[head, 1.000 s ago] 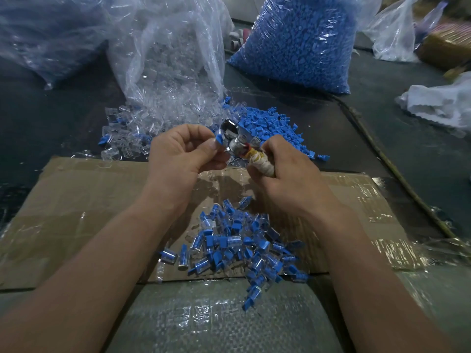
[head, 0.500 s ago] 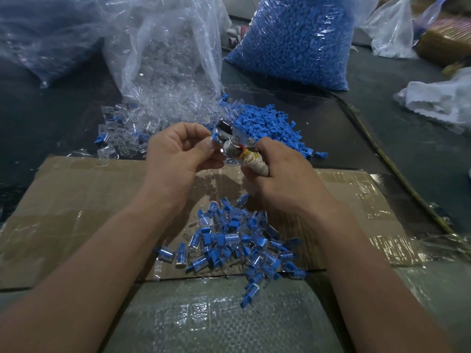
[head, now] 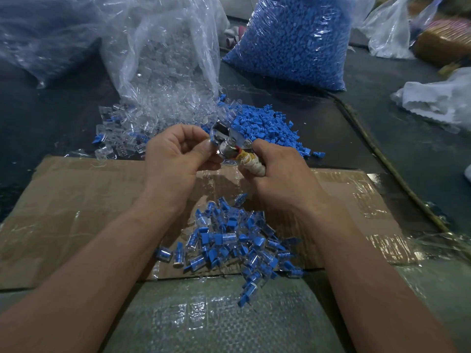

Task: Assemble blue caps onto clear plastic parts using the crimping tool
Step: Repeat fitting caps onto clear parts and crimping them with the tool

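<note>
The left grip is held up over the cardboard, thumb and forefinger pinching a small piece with a bit of blue showing, pressed against the shiny metal head of the crimper. Whether the cap is seated on it cannot be told. The right grip is curled round the crimper's cloth-wrapped handle, which sticks out between thumb and fingers. Below both, a heap of capped parts lies on the cardboard, a few spilling off its near edge onto a woven plastic sheet. Just behind the grips, loose caps lie in a pile on the dark tabletop, touching a spread of clear parts that pours out of an open clear bag. A full bag of caps stands further back, and a white cloth lies well apart at the right.
</note>
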